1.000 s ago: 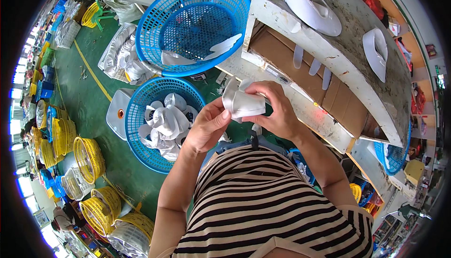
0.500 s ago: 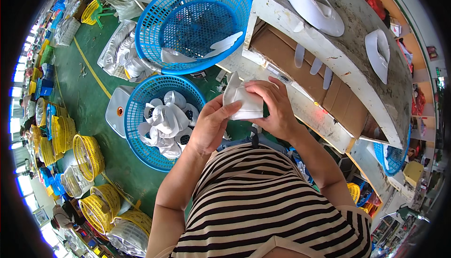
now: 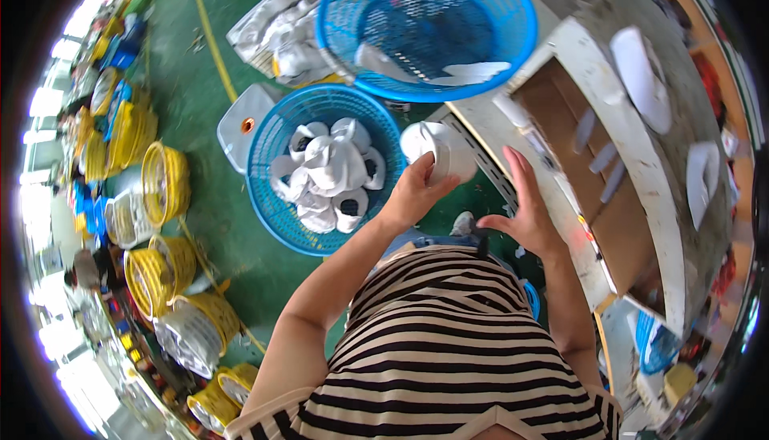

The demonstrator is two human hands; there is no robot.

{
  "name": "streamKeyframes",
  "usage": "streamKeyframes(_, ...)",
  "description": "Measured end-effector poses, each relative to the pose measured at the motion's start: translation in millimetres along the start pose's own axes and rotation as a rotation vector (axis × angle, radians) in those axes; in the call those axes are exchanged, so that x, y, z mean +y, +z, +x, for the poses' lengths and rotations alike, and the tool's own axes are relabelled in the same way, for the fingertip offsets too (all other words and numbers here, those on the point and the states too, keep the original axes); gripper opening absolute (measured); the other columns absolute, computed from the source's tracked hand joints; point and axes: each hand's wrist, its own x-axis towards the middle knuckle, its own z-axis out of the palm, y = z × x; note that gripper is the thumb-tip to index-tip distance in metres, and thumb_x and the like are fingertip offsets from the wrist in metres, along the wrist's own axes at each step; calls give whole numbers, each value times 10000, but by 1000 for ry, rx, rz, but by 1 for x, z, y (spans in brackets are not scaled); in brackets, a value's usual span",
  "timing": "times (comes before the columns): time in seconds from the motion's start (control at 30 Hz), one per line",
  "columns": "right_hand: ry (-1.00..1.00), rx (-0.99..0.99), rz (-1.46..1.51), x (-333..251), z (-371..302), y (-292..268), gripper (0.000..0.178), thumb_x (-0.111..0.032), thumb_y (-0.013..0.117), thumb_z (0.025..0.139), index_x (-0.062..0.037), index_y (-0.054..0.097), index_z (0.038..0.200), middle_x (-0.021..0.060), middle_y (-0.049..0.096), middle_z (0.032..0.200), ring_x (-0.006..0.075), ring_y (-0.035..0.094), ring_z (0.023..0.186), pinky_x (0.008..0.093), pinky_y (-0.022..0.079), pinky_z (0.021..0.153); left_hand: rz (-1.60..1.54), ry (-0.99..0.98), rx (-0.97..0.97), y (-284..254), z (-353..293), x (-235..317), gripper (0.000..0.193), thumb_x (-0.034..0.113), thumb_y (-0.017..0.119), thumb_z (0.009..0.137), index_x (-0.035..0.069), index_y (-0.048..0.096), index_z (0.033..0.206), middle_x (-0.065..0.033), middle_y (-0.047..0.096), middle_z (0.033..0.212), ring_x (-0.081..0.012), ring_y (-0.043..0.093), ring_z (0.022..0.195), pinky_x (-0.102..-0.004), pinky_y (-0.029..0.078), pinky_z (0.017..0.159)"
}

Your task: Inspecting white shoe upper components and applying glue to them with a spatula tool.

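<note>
A white shoe upper (image 3: 450, 145) is gripped between the thumb and fingers of my left hand (image 3: 412, 196), just right of the lower blue basket (image 3: 268, 212). In that basket lies a heap of white shoe uppers (image 3: 330, 166), some showing dark linings. My right hand (image 3: 529, 214) hangs apart from the upper, thumb and fingers spread, holding nothing. A larger blue basket (image 3: 525, 28) stands beyond, with a few white pieces (image 3: 473, 73) at its near side.
To the right is a worn workbench (image 3: 609, 112) with a cardboard-lined shelf (image 3: 553, 104). On its top lie a white shoe (image 3: 643, 84) and another white piece (image 3: 702, 180). A white stool (image 3: 240, 136) stands left on the green floor, and yellow baskets (image 3: 167, 180) line the far left.
My right hand has let go of the shoe upper and opened. My left hand keeps hold and has turned the upper. The whole view has shifted, with the baskets now farther right.
</note>
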Motion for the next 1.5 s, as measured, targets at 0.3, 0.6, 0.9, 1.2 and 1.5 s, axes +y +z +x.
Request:
streamKeyframes(0.3, 429, -220, 69, 55, -52, 19, 451, -254, 706, 840, 0, 565, 1185, 161, 558, 1200, 271, 603, 1010, 353, 489, 867, -306, -211, 142, -124, -67, -95, 376, 172, 623, 905, -4, 530, 1223, -72, 627, 1092, -149, 561, 1015, -302, 423, 891)
streamKeyframes(0.6, 402, -399, 100, 36, -25, 58, 371, -220, 672, 860, 2, 582, 1142, 157, 586, 1124, 257, 636, 926, 341, 499, 817, -925, -116, 161, -147, -78, -58, 411, 219, 489, 977, -31, 461, 1302, -117, 586, 1220, -204, 561, 1132, -345, 412, 1000)
streamKeyframes(0.9, 344, -389, 81, 50, -7, 60, 286, -177, 667, 856, -11, 609, 1082, 143, 614, 1058, 257, 646, 882, 339, 508, 772, -25, -236, 522, -231, -122, -124, 366, 139, 632, 868, -24, 563, 1189, -107, 623, 1131, -174, 560, 1058, -315, 419, 926)
streamKeyframes(1.2, 64, -249, 54, 48, 123, 80, 141, -138, 647, 862, -13, 629, 924, 120, 642, 908, 249, 647, 791, 339, 502, 694, 932, -293, 575, -264, -132, -288, 360, 125, 715, 734, -17, 606, 1046, -191, 602, 1088, -365, 536, 1066, -438, 415, 943)
streamKeyframes(1.5, 180, -29, -88, 101, 287, 214, 371, -278, 712, 749, -4, 614, 979, 172, 671, 942, 361, 632, 934, 426, 501, 805, 560, -343, 729, -222, -106, -174, 315, 102, 615, 838, 16, 608, 1140, -156, 583, 1145, -287, 535, 1103, -363, 425, 955)
